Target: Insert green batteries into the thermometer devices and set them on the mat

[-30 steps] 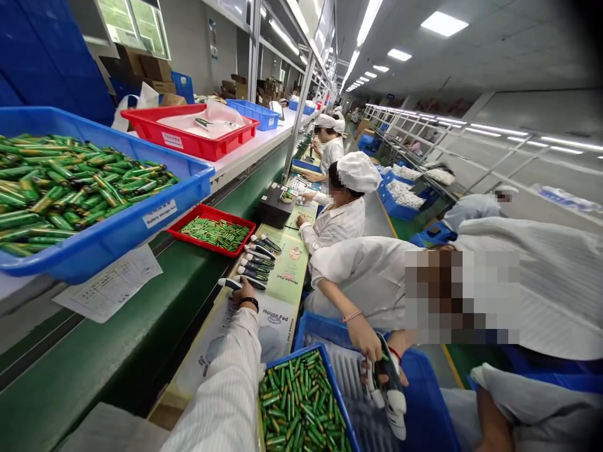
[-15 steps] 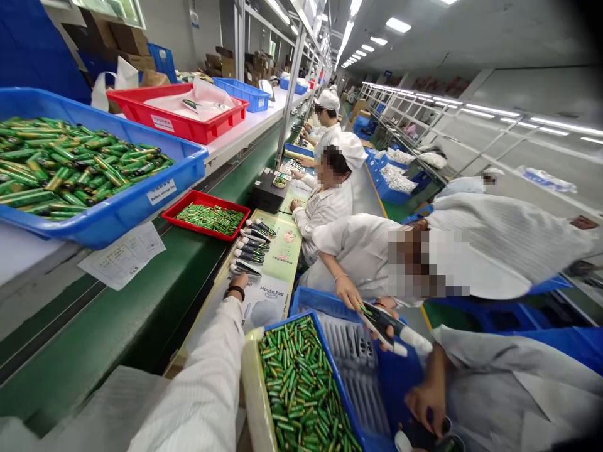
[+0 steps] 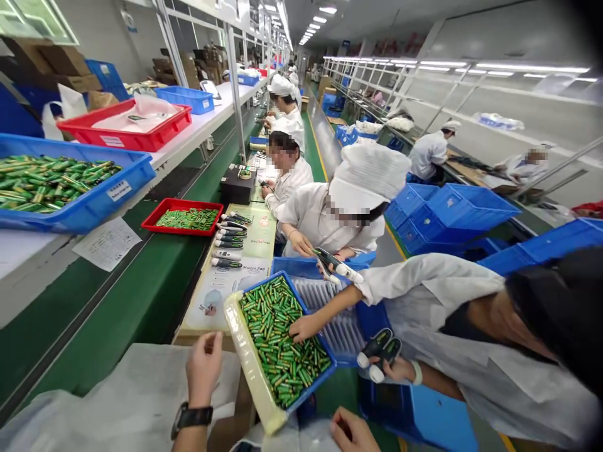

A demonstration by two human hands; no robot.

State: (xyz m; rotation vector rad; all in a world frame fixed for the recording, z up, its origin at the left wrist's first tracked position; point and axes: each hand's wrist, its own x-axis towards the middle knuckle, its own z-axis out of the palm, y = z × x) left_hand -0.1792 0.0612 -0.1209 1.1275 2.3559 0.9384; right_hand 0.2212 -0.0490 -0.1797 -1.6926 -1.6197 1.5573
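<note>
Two hands now show: the left hand (image 3: 205, 364) has drawn back near from the row of devices (image 3: 229, 245), fingers curled together, nothing visible in them; the right hand (image 3: 353, 430) has come into view, fingers bent, though I cannot tell whether they hold anything. A co-worker's hand (image 3: 306, 326) has reached into the near blue tray (image 3: 315, 385) of batteries (image 3: 268, 333). The devices lie on mats (image 3: 257, 235) right of a green belt (image 3: 155, 301); an aisle (image 3: 328, 147) runs far. Left, a red tray (image 3: 183, 233) and a blue bin (image 3: 94, 204) hold batteries; a farther red bin (image 3: 141, 139) holds white wrap (image 3: 151, 119).
</note>
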